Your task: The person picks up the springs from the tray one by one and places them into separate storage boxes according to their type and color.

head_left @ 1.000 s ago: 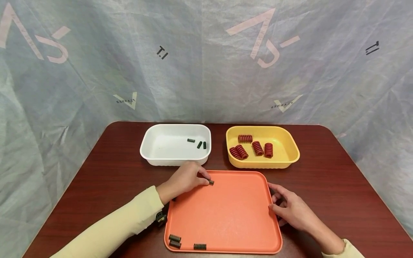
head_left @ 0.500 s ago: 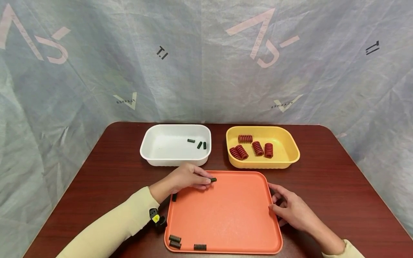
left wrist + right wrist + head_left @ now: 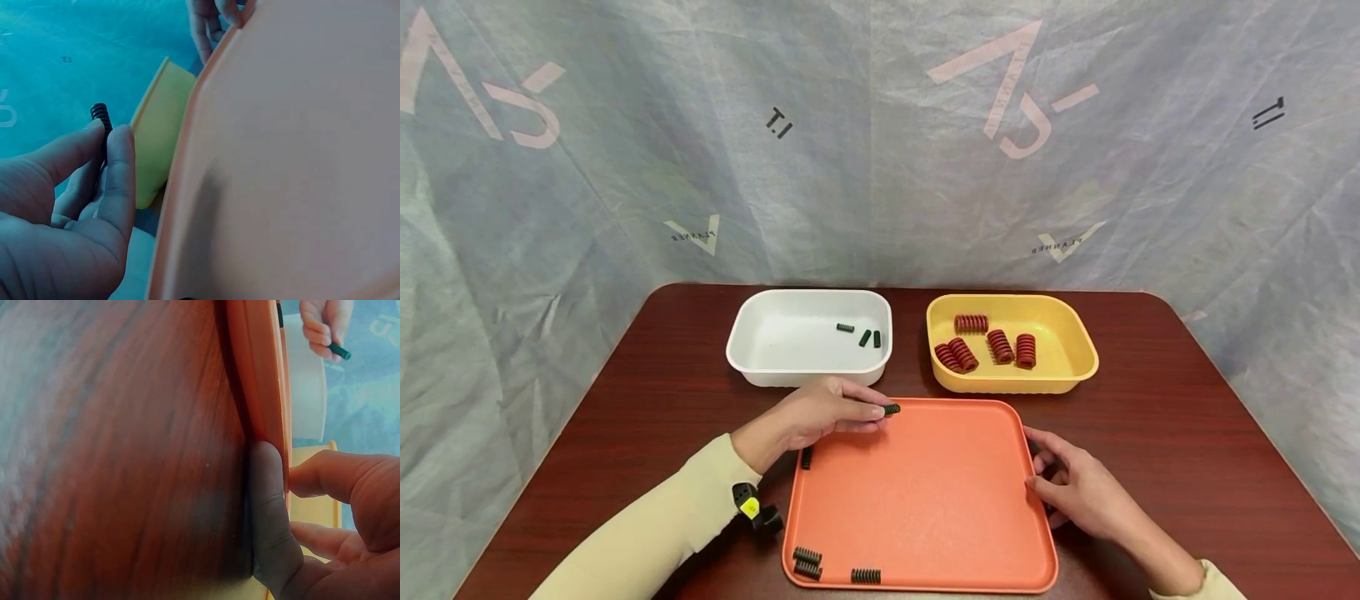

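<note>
My left hand [image 3: 820,414] pinches a small dark green coil spring [image 3: 891,409] between thumb and fingers, over the far edge of the orange tray [image 3: 925,492]. The left wrist view shows this spring [image 3: 100,114] jutting past the fingertips, apart from the tray. My right hand [image 3: 1086,487] grips the tray's right rim; in the right wrist view a finger [image 3: 267,487] lies along its outer side and the thumb is on the other. Two dark springs [image 3: 807,562] lie at the tray's near left corner, another spring [image 3: 866,576] by the near edge, and one spring [image 3: 807,458] along the left edge.
Behind the tray stand a white bin [image 3: 775,364] with three small dark springs and a yellow bin [image 3: 1022,384] with several larger red springs [image 3: 972,323]. Everything sits on a dark red wooden table [image 3: 1165,400], with a grey sheet [image 3: 872,167] hanging behind.
My left hand has turned and risen from the tray surface with the spring, its forearm shifting left. The spring on the tray's left edge has come into fuller view. My right hand stays put.
</note>
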`<act>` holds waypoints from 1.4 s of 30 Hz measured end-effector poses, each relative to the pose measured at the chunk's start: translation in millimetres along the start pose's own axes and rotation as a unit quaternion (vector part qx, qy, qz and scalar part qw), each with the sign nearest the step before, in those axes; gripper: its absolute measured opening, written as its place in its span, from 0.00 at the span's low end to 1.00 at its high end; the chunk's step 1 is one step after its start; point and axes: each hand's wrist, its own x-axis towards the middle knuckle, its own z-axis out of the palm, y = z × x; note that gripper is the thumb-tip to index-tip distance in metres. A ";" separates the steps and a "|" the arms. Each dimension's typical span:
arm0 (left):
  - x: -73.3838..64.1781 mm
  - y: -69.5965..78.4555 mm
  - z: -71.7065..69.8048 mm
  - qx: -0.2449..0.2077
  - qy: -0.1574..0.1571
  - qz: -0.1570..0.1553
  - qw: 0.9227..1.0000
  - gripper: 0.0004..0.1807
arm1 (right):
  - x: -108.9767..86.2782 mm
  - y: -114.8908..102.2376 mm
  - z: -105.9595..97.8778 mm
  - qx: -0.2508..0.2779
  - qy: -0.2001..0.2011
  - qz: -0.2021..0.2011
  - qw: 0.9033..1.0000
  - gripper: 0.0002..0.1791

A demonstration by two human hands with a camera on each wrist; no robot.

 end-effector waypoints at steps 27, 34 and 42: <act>-8.3 69.5 -76.5 0.015 0.118 0.008 0.993 0.21 | 8.5 -2.8 4.8 -0.013 -0.018 0.010 1.000 0.39; 5.0 75.8 -88.8 0.019 0.129 -0.013 0.991 0.21 | 3.2 -1.3 1.8 -0.017 -0.013 0.015 1.000 0.39; 18.8 76.1 -95.4 0.041 0.148 -0.044 0.987 0.20 | -0.5 0.1 -1.8 -0.009 -0.004 0.007 1.000 0.39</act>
